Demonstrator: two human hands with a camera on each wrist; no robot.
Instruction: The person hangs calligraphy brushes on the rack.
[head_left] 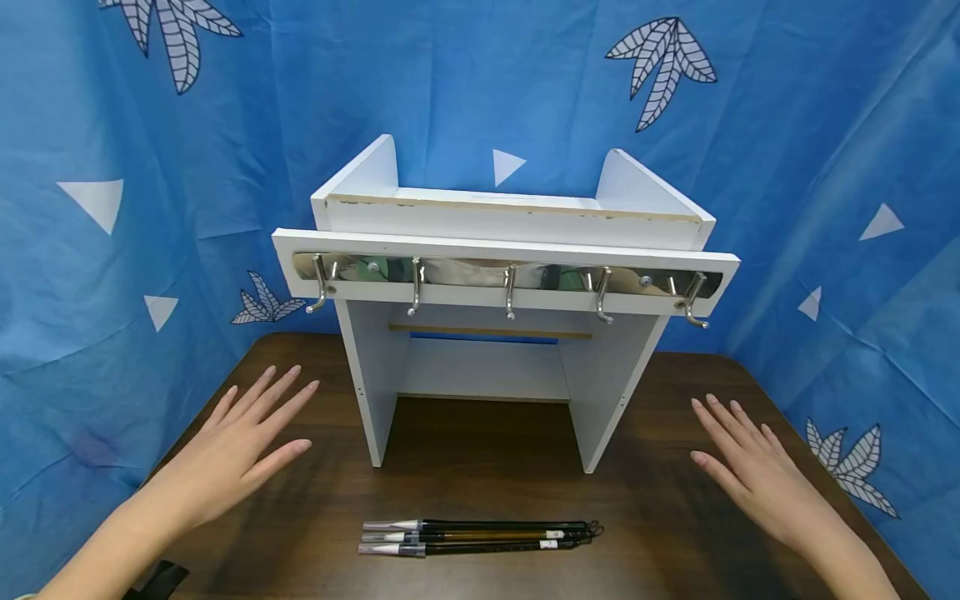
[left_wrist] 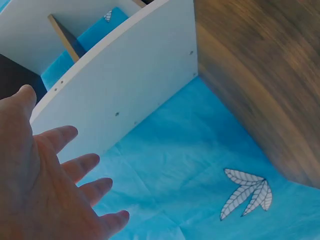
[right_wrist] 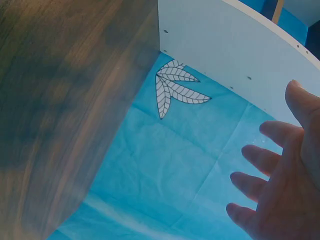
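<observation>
Several writing brushes (head_left: 480, 537) with dark handles and clear caps over pale tips lie side by side near the front of the table, their hanging loops to the right. Behind them stands a white shelf unit (head_left: 517, 218) with a rail of metal hooks (head_left: 510, 292) across its front; nothing hangs on the hooks. To the left of the shelf, my left hand (head_left: 232, 450) is held with fingers spread and straight, holding nothing. My right hand (head_left: 765, 479) is off to the right of the shelf, likewise with extended fingers and nothing held. Both wrist views show the unit's white side panels (left_wrist: 135, 75) beyond the fingers.
A dark brown wooden table (head_left: 637, 533) carries the shelf and brushes. Blue cloth (head_left: 480, 83) with leaf and triangle prints hangs behind and along both sides. Something black (head_left: 161, 579) shows by the left forearm at the lower edge.
</observation>
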